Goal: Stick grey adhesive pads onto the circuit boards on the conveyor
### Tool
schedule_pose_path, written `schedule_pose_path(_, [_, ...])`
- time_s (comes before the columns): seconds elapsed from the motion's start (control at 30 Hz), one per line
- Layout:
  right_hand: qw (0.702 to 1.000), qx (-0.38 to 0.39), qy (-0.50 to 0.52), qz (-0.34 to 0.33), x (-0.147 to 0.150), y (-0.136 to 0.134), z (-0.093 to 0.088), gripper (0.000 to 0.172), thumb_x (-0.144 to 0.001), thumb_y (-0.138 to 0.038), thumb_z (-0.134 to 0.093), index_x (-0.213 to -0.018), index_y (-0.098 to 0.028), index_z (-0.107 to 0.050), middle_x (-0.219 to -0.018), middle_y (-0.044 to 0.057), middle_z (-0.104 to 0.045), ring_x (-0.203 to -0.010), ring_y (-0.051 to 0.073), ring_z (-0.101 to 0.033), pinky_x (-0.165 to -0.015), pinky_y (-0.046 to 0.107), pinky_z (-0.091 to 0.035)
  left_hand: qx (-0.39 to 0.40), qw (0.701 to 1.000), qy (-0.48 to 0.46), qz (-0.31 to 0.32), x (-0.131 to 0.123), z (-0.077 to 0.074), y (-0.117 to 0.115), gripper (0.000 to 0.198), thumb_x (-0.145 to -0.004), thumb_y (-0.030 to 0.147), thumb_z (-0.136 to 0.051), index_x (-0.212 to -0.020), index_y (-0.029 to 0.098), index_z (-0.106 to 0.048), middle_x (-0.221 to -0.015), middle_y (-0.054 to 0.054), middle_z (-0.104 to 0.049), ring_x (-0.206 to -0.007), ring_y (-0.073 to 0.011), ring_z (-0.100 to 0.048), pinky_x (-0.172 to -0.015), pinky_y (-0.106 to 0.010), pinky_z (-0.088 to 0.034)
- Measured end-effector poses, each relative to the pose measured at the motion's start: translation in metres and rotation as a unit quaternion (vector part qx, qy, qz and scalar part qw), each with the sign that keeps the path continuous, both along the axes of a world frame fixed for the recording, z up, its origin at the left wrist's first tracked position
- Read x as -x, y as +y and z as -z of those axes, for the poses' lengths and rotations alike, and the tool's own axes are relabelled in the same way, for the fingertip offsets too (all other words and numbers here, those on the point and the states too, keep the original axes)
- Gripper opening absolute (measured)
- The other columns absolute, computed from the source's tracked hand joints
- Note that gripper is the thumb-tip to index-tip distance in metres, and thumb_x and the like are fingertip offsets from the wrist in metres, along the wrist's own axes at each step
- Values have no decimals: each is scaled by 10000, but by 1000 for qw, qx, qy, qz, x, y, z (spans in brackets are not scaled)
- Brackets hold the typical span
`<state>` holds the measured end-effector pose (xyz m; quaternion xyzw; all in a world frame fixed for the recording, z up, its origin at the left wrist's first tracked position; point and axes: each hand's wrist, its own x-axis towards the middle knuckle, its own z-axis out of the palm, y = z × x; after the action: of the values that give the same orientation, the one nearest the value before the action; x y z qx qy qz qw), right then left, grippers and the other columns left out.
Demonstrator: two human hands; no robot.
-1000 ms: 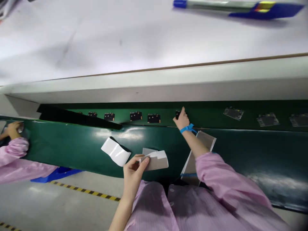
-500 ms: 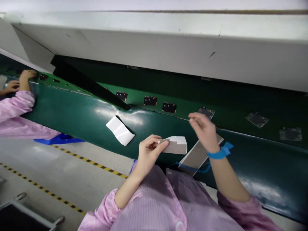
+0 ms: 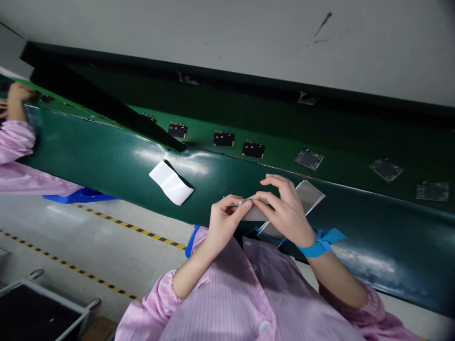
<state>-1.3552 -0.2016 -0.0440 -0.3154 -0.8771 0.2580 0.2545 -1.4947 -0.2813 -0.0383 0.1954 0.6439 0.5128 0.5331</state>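
My left hand (image 3: 224, 222) pinches the left end of a small grey-white sheet (image 3: 253, 214) held just above the near edge of the green belt (image 3: 106, 156). My right hand (image 3: 284, 208), with a blue wrist strap (image 3: 322, 240), closes its fingertips on the same sheet from the right. Under my right hand lies a grey flat pad (image 3: 309, 192) on the belt's edge. Several small dark circuit boards (image 3: 253, 149) sit in a row on the far lane.
A white folded sheet (image 3: 171, 183) lies on the belt to the left. Another person's hands and pink sleeve (image 3: 16, 137) work at the far left. A grey shelf (image 3: 249, 42) overhangs the belt. Below are floor tape (image 3: 106, 220), a blue bin (image 3: 80, 195) and a cart frame (image 3: 42, 293).
My right hand drew back from the boards on the far lane and came onto the sheet in my left hand. The view tilted downward.
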Motion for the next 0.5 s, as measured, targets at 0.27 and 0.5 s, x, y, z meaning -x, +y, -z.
schedule_pose_path(0.27, [967,226,52,102,-10,79,85,266,-880,-442,-559,-779,-206,-626,-1010,84,-531,-1021,246,-576,-853,408,-512,51,998,6,-40,10,12,6,362,-647,472,-763,-566,142,-641,-639,-19,-616,-600,-109,-495,-514,-211,-379])
schedule_pose_path(0.5, [940,279,-98,168,-19,177,189,283,-765,-434,-656,-645,-178,-643,-930,103,-515,-859,237,-565,-836,421,-496,78,996,2,-35,21,13,0,375,-652,485,-763,-581,139,-637,-635,-16,-600,-584,-106,-480,-489,-209,-360])
